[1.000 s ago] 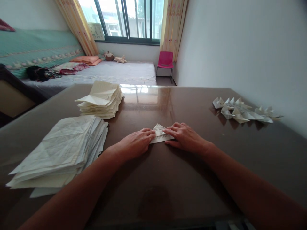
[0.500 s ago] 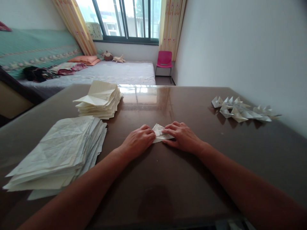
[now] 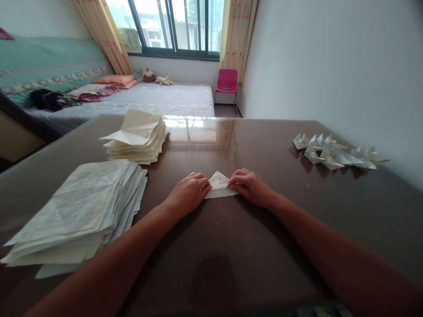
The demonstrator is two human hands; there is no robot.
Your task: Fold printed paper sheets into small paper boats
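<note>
A small folded sheet of printed paper (image 3: 218,181) lies on the brown table between my hands. Its upper part comes to a point, and a plain strip runs along the bottom edge. My left hand (image 3: 191,190) pinches the left corner, fingers curled together. At the opposite corner my right hand (image 3: 251,186) grips the paper between thumb and fingers. Both hands rest low over the tabletop, and their fingertips partly cover the paper's ends.
To the left lie a large stack of creased sheets (image 3: 82,198) and, behind it, a smaller yellowish stack (image 3: 139,138). Several folded paper boats (image 3: 333,154) stand at the right. Beyond the glossy table (image 3: 211,246) are a bed (image 3: 178,99) and a pink chair (image 3: 227,81).
My right hand has slid right, off the paper's middle to its right corner. More of the printed face and the bottom strip now shows. My left hand has shifted slightly left.
</note>
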